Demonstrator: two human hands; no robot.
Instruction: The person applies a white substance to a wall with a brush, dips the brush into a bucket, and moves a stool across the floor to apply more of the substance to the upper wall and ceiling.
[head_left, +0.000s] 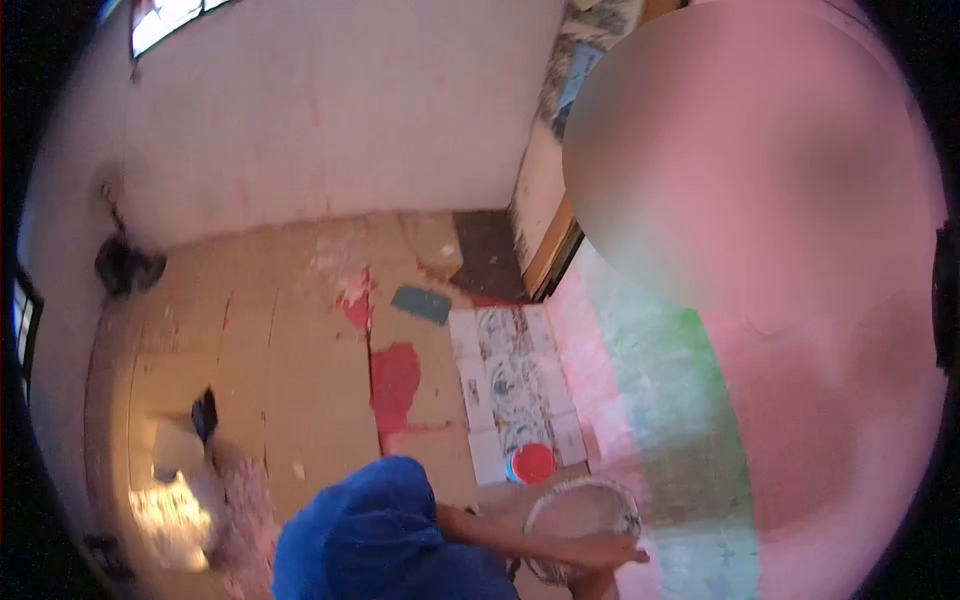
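My left arm reaches across the bottom of the head view from a blue sleeve (365,525). At its end, my left hand (608,551) lies over the lower right rim of a round bucket (580,510), whose edge is smeared with pale paint. The fingers are blurred and point right, so I cannot tell what they grip. Just below, a piece of my right hand or wrist (595,586) shows at the frame's bottom edge, partly covered by the left hand. Behind the bucket stands a small tub with a red top (533,463).
Flattened cardboard (310,370) covers the floor, with a red patch (395,385) and a grey-green flat piece (421,304). Printed white carton sheets (510,370) lie behind the tub. On the right is a pink surface with a green band (690,430). A black scrap (204,415) lies left.
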